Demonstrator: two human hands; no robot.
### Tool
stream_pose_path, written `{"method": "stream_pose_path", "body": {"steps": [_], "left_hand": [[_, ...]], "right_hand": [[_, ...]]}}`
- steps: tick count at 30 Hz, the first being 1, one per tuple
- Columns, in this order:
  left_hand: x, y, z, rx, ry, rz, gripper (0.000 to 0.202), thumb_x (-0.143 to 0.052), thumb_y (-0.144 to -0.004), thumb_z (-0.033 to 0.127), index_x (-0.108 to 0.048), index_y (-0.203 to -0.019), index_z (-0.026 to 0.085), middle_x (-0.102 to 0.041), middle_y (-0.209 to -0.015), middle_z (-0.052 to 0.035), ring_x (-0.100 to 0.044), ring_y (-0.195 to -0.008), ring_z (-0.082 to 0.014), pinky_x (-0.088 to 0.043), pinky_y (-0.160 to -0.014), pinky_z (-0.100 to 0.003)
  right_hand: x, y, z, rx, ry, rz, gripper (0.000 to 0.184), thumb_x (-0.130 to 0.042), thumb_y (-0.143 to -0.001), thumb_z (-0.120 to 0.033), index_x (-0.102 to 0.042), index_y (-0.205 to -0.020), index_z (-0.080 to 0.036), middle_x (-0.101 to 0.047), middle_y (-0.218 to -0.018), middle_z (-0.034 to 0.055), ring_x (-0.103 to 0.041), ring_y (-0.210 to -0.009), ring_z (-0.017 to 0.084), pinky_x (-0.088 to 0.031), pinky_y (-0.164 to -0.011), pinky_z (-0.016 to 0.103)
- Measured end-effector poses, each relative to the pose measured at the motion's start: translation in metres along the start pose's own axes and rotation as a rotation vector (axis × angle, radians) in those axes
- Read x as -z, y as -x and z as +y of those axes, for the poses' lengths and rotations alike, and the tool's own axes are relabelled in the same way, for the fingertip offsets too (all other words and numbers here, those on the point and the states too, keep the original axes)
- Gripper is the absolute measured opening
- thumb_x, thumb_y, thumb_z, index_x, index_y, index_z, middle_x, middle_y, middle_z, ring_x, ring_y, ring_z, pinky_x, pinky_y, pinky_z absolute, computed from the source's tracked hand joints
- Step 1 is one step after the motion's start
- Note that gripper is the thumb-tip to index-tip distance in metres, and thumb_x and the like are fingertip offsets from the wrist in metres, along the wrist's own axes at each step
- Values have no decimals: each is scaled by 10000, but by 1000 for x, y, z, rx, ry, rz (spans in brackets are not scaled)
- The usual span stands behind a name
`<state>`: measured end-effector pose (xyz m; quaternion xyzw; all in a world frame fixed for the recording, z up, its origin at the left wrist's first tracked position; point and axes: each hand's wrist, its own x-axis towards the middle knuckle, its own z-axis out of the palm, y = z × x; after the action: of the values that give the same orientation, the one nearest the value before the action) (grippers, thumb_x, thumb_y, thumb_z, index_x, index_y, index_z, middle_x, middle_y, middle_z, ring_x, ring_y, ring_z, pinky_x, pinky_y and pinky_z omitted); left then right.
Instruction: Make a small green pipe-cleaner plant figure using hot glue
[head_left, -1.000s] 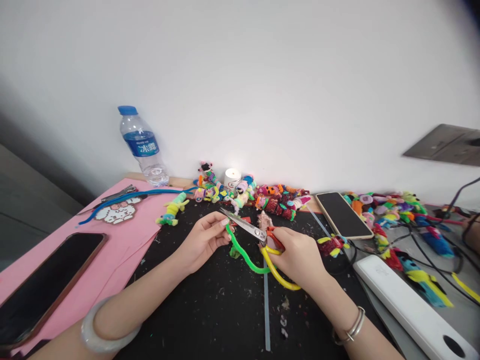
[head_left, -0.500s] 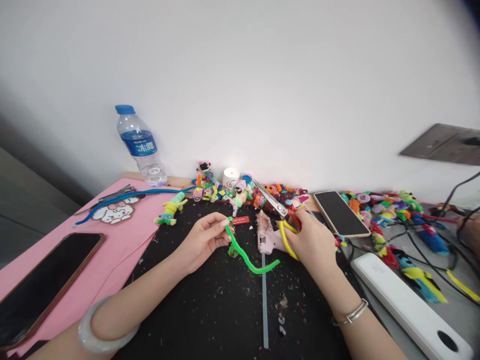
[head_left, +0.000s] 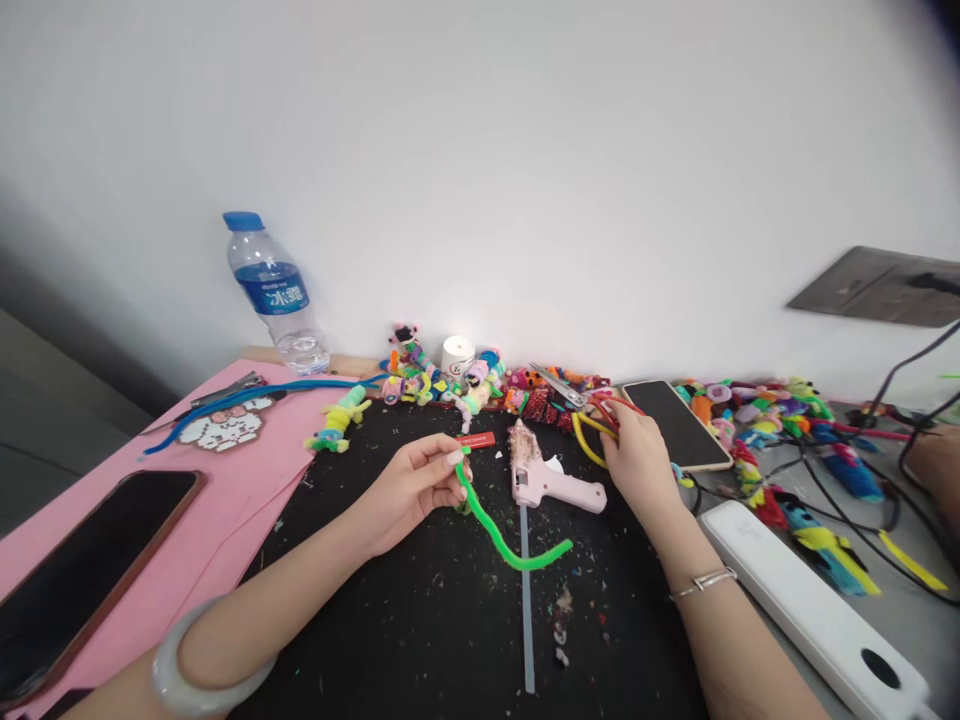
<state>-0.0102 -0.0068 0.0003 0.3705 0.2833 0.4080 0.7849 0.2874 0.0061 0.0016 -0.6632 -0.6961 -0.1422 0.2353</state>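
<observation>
The scissors (head_left: 564,389) look like the likeliest trouble: their blades reach over the row of fuzzy figures (head_left: 541,406), so a sideways swing could snag one, and the yellow handle loop sits near enough to the glue gun (head_left: 561,488) that a careless drop might knock it. Whether the gun is hot cannot be told. The green pipe cleaner (head_left: 498,541) crosses in front of the glue stick (head_left: 527,610) above the black mat (head_left: 360,620), and its loose end could catch there if the left hand (head_left: 414,490) shifts. That hand's fingers are pinched together on the pipe cleaner's upper end, a small dark-green piece partly hidden beneath them. The right hand's (head_left: 639,458) fingers are curled around the scissor handles, how firmly is unclear, beside the phone (head_left: 681,425).
</observation>
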Motion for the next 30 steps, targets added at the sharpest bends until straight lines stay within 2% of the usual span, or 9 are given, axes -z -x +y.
{"method": "stream_pose_path", "body": {"steps": [5,9,16,18,21,23,25,28,30], "left_hand": [[-2,0,0,-11,28,9,72,-614,-791,198,-606,-827,136,-630,-710,-3,-615,-568,-62,-530,-552,-142],[-1,-1,1,-44,152,73,88,-631,-771,153,-606,-855,142,-652,-723,-2,-643,-582,-74,-550,-554,-147],[0,-3,9,-16,421,277,149,-498,-834,45,-586,-874,158,-685,-734,-1,-684,-656,-98,-562,-547,-141],[0,-4,11,-2,463,314,150,-481,-843,43,-579,-854,157,-682,-725,6,-685,-662,-93,-560,-551,-132],[2,-6,14,-17,499,333,142,-483,-843,43,-571,-836,155,-674,-705,20,-678,-640,-71,-553,-566,-110],[3,-7,14,-28,503,337,148,-475,-845,39,-569,-840,154,-674,-700,22,-675,-628,-64,-552,-576,-107],[3,-7,12,-36,482,324,152,-474,-844,38,-565,-857,159,-681,-711,19,-677,-637,-69,-553,-575,-116],[0,-4,6,-35,369,238,138,-538,-817,63,-557,-894,176,-690,-732,14,-683,-660,-88,-553,-573,-136],[-4,-1,2,-6,229,128,130,-605,-787,129,-551,-894,178,-690,-733,1,-687,-684,-113,-552,-583,-155]], "right_hand": [[15,0,-25,123,-158,85,328,-482,-797,-151,-524,-1122,-152,-584,-1095,135,-500,-1040,274,-416,-893,433],[26,9,-58,402,-417,-107,289,-435,-851,-129,-544,-1109,-200,-628,-990,81,-565,-920,202,-460,-825,353],[26,20,-78,181,-650,-236,243,-517,-840,-219,-552,-1080,-203,-640,-772,5,-574,-620,129,-466,-572,233],[24,21,-75,81,-672,-188,210,-423,-878,-204,-561,-1036,-191,-610,-709,-3,-532,-539,116,-429,-511,226],[22,23,-68,13,-663,58,212,-383,-873,-187,-530,-1025,-175,-577,-770,32,-533,-610,140,-431,-560,258],[24,25,-68,33,-665,245,185,-432,-831,-168,-491,-1005,-176,-540,-834,53,-525,-674,154,-434,-594,274],[28,29,-72,119,-679,304,155,-476,-782,-142,-471,-929,-192,-509,-821,41,-495,-652,146,-417,-573,267],[33,35,-87,340,-691,22,76,-495,-758,-142,-494,-801,-204,-498,-671,-6,-465,-571,132,-389,-536,256],[32,39,-97,391,-699,-109,130,-510,-769,-195,-541,-896,-196,-541,-680,5,-506,-608,153,-413,-570,276]]}}
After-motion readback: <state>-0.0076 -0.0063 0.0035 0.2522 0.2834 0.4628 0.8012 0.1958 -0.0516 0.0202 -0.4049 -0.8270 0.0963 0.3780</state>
